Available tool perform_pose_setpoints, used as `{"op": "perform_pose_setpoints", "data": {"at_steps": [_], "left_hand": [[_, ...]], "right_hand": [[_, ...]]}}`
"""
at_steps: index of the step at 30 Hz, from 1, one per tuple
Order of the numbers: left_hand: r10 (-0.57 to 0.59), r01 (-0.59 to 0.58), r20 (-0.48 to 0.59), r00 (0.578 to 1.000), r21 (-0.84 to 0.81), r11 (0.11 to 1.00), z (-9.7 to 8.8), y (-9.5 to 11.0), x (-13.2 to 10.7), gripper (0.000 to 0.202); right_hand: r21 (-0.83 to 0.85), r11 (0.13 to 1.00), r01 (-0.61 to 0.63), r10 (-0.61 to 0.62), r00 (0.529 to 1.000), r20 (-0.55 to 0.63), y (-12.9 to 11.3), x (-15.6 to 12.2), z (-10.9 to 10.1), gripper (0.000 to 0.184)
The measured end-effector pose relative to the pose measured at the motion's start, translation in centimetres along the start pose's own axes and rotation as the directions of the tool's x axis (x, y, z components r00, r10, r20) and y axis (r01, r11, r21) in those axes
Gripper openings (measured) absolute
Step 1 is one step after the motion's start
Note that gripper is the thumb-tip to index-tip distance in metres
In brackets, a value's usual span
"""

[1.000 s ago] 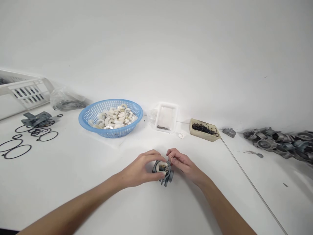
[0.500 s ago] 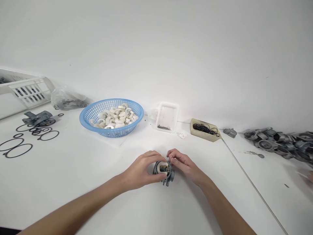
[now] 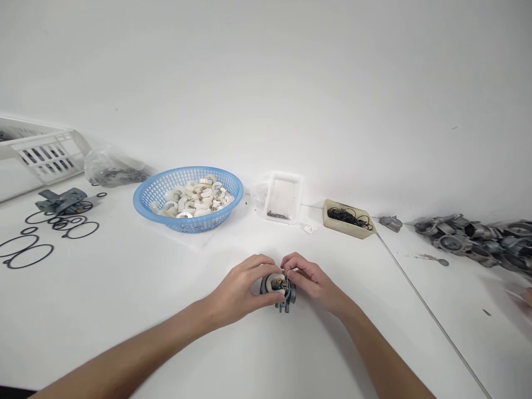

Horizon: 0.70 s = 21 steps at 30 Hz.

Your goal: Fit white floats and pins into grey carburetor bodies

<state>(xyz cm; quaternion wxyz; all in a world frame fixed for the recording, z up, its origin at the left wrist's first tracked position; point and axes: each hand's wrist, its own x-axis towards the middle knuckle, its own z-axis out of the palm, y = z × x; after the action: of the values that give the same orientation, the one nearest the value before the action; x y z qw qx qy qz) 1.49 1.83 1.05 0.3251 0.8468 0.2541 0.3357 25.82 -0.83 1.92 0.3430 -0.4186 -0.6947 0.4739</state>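
Observation:
A grey metal carburetor (image 3: 292, 293) rests on the white table in front of me, its open side facing up. Inside it sits a white float (image 3: 271, 282) around brass-coloured jets. My left hand (image 3: 241, 291) is closed around the carburetor from the left, thumb at the near side and fingers at the far side. At its upper right edge, my right hand (image 3: 313, 282) pinches with thumb and forefinger. Whatever lies between those fingertips is too small or hidden to name.
Behind stand a blue basket (image 3: 143, 210) of white floats, a white tray (image 3: 293, 199) with small pins and a beige scoop (image 3: 353, 231) of black rings. Left lie another carburetor (image 3: 62, 200) and O-rings (image 3: 31, 256). Grey metal parts (image 3: 477, 241) are piled right, near another person's blurred hand (image 3: 524, 302).
The carburetor has tilted slightly under my hands. My right fingertips have shifted a little left, staying at its upper right edge. The left hand keeps its grip.

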Motion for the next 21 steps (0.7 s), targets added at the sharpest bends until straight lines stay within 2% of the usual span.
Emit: {"op": "perform_pose_setpoints", "data": {"at_steps": [9, 15, 21], "left_hand": [[-0.045, 0.045, 0.002, 0.999, -0.037, 0.998, 0.1, 0.3, 0.0, 0.034], [-0.116, 0.119, 0.057, 0.992, -0.046, 0.992, -0.1, 0.7, 0.1, 0.037], [-0.154, 0.158, 0.088, 0.984, -0.044, 0.986, -0.1, 0.9, 0.2, 0.044]], "right_hand": [[-0.028, 1.0, 0.014, -0.014, 1.0, -0.017, -0.4, -0.4, -0.6, 0.03], [-0.119, 0.99, 0.076, -0.074, 0.997, 0.017, -1.2, -0.8, -0.9, 0.01], [-0.207, 0.976, 0.068, -0.068, 0.998, 0.005, -1.8, -1.2, -0.9, 0.026]]}}
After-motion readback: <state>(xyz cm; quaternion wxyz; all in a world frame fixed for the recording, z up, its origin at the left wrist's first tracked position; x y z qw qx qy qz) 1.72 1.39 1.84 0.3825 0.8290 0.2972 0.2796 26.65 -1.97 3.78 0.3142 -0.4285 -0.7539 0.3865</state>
